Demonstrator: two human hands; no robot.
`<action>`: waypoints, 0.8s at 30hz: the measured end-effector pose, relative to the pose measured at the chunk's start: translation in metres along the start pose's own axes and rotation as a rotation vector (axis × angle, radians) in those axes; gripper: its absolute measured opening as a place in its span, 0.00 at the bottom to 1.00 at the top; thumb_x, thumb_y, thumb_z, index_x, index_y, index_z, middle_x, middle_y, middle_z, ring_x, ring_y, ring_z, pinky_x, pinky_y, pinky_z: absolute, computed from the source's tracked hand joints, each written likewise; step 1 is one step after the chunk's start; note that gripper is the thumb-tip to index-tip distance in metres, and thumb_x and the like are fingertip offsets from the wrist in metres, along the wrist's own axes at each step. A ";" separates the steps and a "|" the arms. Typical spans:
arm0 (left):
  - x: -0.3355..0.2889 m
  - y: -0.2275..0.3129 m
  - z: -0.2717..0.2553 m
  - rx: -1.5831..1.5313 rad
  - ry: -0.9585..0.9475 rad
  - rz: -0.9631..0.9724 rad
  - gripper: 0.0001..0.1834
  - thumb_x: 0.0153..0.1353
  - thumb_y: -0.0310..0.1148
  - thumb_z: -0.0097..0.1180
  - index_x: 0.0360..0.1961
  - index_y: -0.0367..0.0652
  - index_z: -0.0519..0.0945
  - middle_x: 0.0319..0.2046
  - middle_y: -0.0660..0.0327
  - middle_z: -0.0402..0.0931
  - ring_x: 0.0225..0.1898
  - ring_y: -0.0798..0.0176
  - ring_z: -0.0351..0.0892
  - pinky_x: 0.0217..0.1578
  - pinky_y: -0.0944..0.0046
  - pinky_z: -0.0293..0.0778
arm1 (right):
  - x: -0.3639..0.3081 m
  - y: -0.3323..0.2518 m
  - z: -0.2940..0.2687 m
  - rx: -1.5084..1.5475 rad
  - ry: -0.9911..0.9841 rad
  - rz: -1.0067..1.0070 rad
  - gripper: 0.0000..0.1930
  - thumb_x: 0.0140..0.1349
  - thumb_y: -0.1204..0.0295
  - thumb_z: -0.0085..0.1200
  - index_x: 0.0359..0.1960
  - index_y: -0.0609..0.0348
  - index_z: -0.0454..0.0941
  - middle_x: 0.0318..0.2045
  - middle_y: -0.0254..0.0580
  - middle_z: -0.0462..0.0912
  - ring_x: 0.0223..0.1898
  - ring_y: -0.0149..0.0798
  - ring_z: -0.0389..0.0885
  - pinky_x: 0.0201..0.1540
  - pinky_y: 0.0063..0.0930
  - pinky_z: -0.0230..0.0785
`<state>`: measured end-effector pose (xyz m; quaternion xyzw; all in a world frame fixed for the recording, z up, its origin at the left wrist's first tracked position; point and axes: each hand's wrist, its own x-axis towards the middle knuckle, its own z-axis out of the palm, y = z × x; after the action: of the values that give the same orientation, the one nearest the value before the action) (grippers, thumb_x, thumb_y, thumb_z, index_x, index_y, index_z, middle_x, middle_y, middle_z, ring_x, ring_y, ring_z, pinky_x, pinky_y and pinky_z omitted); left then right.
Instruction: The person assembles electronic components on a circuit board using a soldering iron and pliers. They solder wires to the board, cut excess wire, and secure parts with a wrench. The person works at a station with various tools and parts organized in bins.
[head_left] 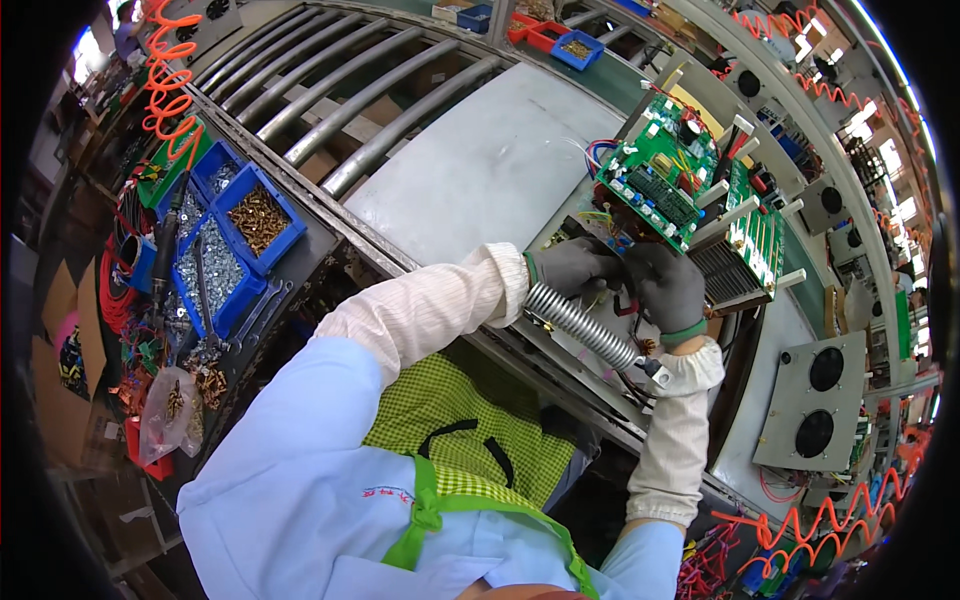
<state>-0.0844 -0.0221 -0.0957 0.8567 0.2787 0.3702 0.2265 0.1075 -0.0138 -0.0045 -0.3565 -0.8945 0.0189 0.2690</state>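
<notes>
Both my hands wear grey gloves and meet at the near side of an electronic assembly. My left hand (575, 265) reaches in from the left, its fingers curled among wires. My right hand (668, 288) is bent close against it, its fingers closed near a small red and dark part. What either one grips is hidden by the gloves. Just beyond them stands the green circuit board (655, 190), with white connectors, coloured wires and pale posts. A black finned heat sink (738, 268) sits to its right. Nearer to me, a large metal coil spring (582, 325) slants below my hands.
A pale metal plate (475, 160) lies left of the assembly, before a roller conveyor (350, 95). Blue bins (262, 262) of brass and silver fasteners stand at left, with wrenches (262, 308) beside them. A grey panel with two fans (815, 400) is at right. Orange coiled hoses (165, 75) hang down.
</notes>
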 end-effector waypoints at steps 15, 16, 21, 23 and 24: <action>-0.003 -0.007 0.002 0.030 0.067 0.032 0.20 0.52 0.24 0.54 0.49 0.41 0.76 0.40 0.52 0.79 0.42 0.45 0.77 0.46 0.53 0.74 | 0.011 0.013 -0.001 -0.048 -0.104 -0.222 0.08 0.55 0.71 0.54 0.37 0.51 0.82 0.33 0.40 0.83 0.31 0.49 0.81 0.34 0.40 0.73; -0.002 -0.009 0.006 -0.194 0.078 -0.076 0.20 0.52 0.23 0.54 0.49 0.42 0.76 0.41 0.52 0.79 0.43 0.45 0.77 0.46 0.53 0.74 | 0.009 0.013 0.000 -0.078 -0.104 -0.225 0.08 0.55 0.71 0.54 0.37 0.51 0.82 0.33 0.41 0.83 0.31 0.49 0.81 0.34 0.40 0.73; -0.002 -0.010 0.015 -0.618 0.075 -0.321 0.21 0.50 0.21 0.55 0.49 0.44 0.77 0.42 0.52 0.78 0.44 0.46 0.78 0.47 0.55 0.75 | 0.006 0.003 0.002 -0.070 -0.056 -0.182 0.09 0.56 0.71 0.53 0.39 0.52 0.80 0.34 0.44 0.81 0.31 0.52 0.80 0.33 0.43 0.72; -0.002 -0.012 0.016 -0.403 0.014 -0.237 0.22 0.50 0.21 0.55 0.49 0.46 0.77 0.43 0.52 0.78 0.44 0.47 0.78 0.46 0.56 0.75 | 0.002 0.003 0.004 -0.048 -0.023 -0.174 0.09 0.56 0.71 0.54 0.39 0.52 0.79 0.33 0.45 0.81 0.30 0.53 0.79 0.32 0.44 0.72; -0.001 -0.014 0.011 -0.237 -0.031 -0.173 0.22 0.50 0.20 0.56 0.49 0.46 0.78 0.43 0.52 0.78 0.44 0.48 0.78 0.46 0.57 0.75 | 0.002 0.004 0.007 -0.065 -0.013 -0.159 0.09 0.55 0.71 0.54 0.38 0.52 0.79 0.33 0.45 0.81 0.29 0.53 0.79 0.32 0.44 0.72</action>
<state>-0.0808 -0.0143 -0.1114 0.8022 0.3023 0.3665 0.3615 0.1053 -0.0088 -0.0101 -0.2928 -0.9219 -0.0289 0.2521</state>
